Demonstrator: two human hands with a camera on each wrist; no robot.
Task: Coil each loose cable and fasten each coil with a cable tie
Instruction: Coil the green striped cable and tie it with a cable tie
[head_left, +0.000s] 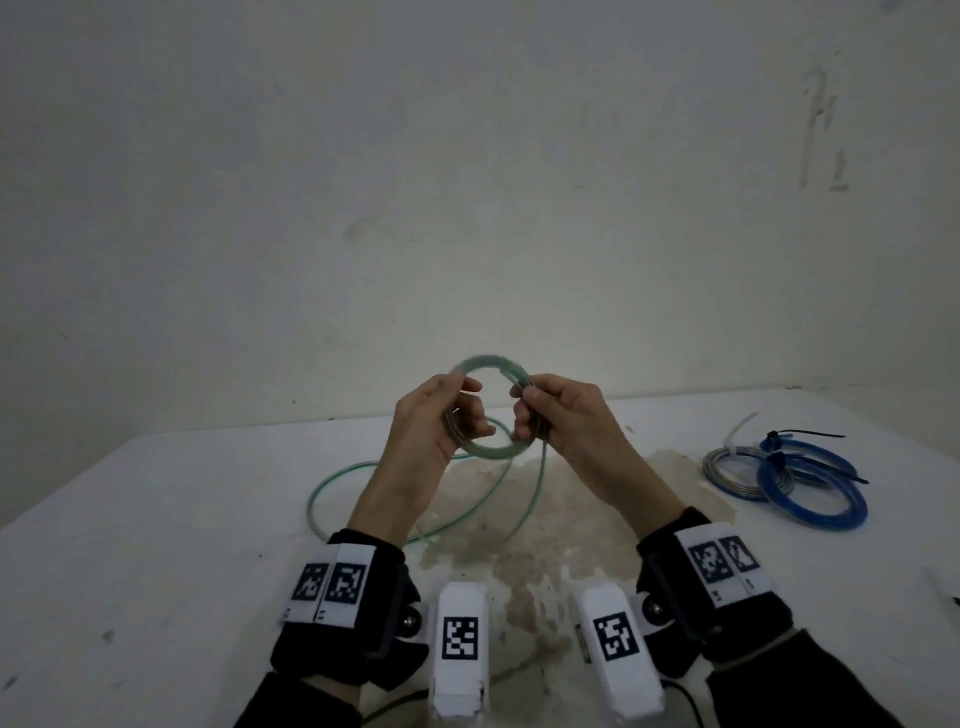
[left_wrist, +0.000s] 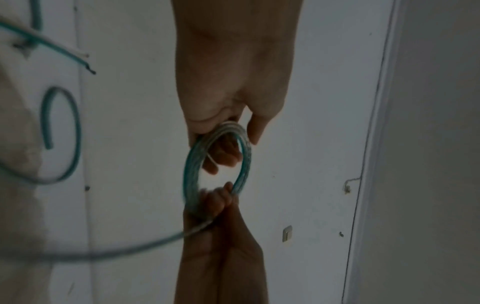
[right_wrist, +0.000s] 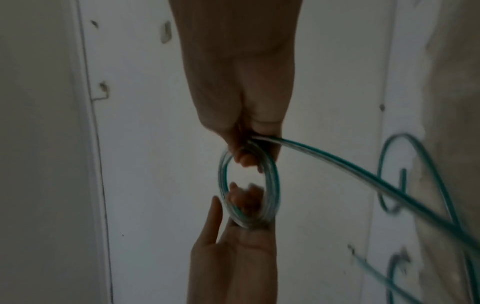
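A green cable coil (head_left: 488, 364) of several turns is held up above the white table (head_left: 156, 519). My left hand (head_left: 441, 415) grips the coil's left side, fingers curled through the ring. My right hand (head_left: 550, 415) pinches its right side, where the loose green cable tail (head_left: 535, 483) leaves and drops to the table in wide loops. The left wrist view shows the coil (left_wrist: 192, 164) between my left hand (left_wrist: 228, 123) above and the right hand (left_wrist: 218, 205) below. In the right wrist view my right hand (right_wrist: 249, 144) clasps the coil (right_wrist: 275, 181) and the tail (right_wrist: 363, 174) runs off right.
At the right of the table lie two blue coils (head_left: 810, 488) and a grey coil (head_left: 727, 467), fastened with black and white cable ties (head_left: 810, 434). A brown stain (head_left: 519, 519) marks the table's middle. A wall stands just behind the table.
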